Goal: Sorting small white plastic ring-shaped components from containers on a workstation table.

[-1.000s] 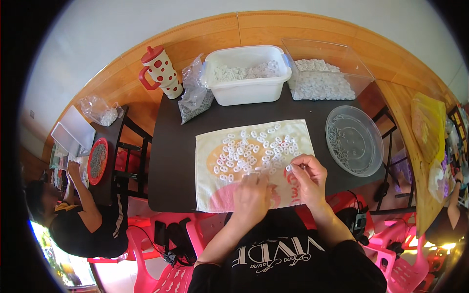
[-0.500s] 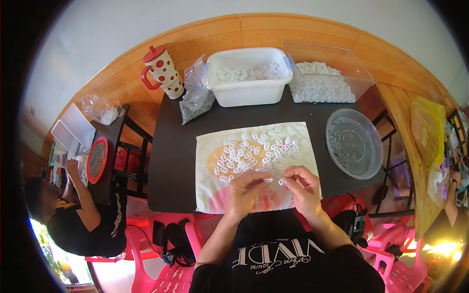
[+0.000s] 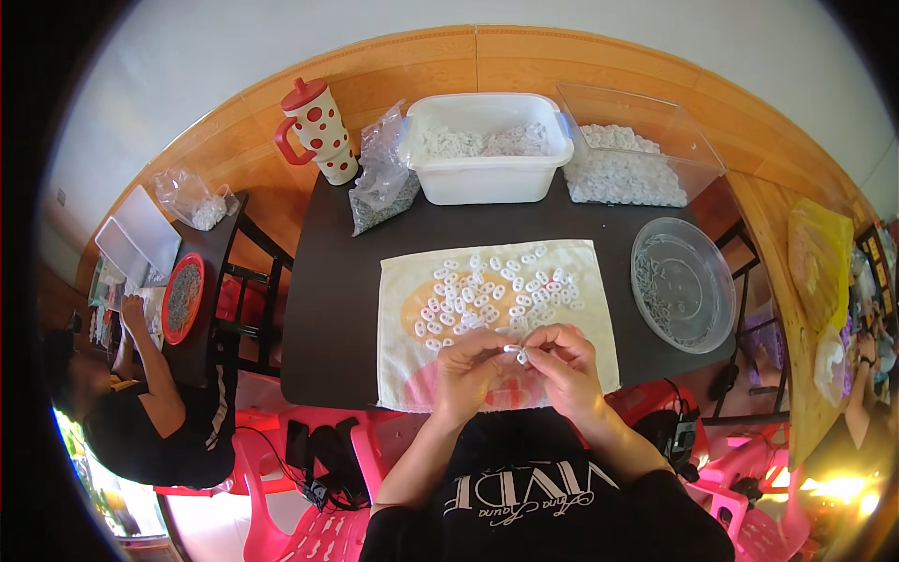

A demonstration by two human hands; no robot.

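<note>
i see my left hand (image 3: pixel 471 367) and right hand (image 3: pixel 560 361) both pinching one small white plastic piece (image 3: pixel 514 349) over the cloth's (image 3: pixel 581 318) near edge, lifted clear of the loose pieces (image 3: pixel 487 290) to work it.

Cloth (image 3: pixel 581 361) at table's (image 3: pixel 332 309) near edge; tub (image 3: pixel 487 178) behind it; round dish (image 3: pixel 682 286) right; jug (image 3: pixel 318 131) far left.

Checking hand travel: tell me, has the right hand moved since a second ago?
Yes. The right hand has shifted left along the cloth to meet the left hand.
</note>
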